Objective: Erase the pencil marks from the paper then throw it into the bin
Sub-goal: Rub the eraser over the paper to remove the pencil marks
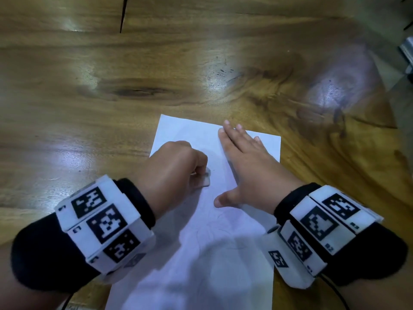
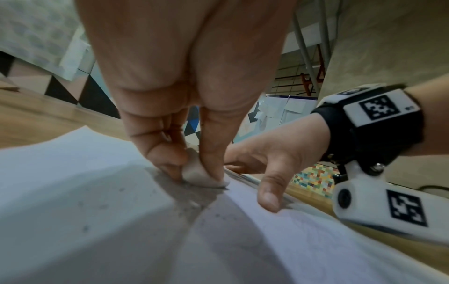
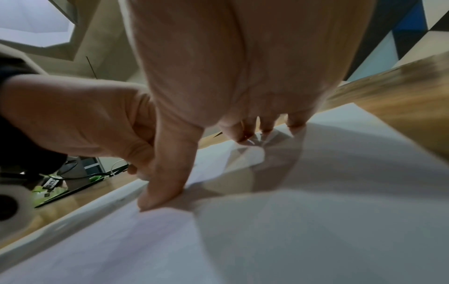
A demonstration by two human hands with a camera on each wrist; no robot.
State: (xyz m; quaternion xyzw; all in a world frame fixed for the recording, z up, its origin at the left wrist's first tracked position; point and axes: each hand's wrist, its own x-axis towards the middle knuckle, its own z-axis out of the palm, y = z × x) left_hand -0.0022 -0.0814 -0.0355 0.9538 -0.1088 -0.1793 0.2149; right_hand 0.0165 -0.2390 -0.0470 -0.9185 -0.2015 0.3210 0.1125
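Note:
A white sheet of paper [image 1: 214, 242] lies on the wooden table [image 1: 111, 97], with faint pencil lines on its lower half. My left hand [image 1: 178, 166] pinches a small whitish eraser [image 1: 205, 179] and presses it onto the paper's upper left part; the eraser [image 2: 206, 177] sits between thumb and fingers, with grey crumbs scattered on the paper [image 2: 97, 201]. My right hand [image 1: 243, 162] lies flat on the sheet's right side, fingers straight and spread. Its thumb [image 3: 165, 184] and fingertips press the paper [image 3: 316, 211] down. No bin shows in any view.
The table's right edge [image 1: 393, 121] runs diagonally at the far right, with a metal object [image 1: 406, 52] beyond it. A dark crack [image 1: 124, 14] marks the wood at the top. Cables and a green item [image 3: 60, 184] lie off to the left in the right wrist view.

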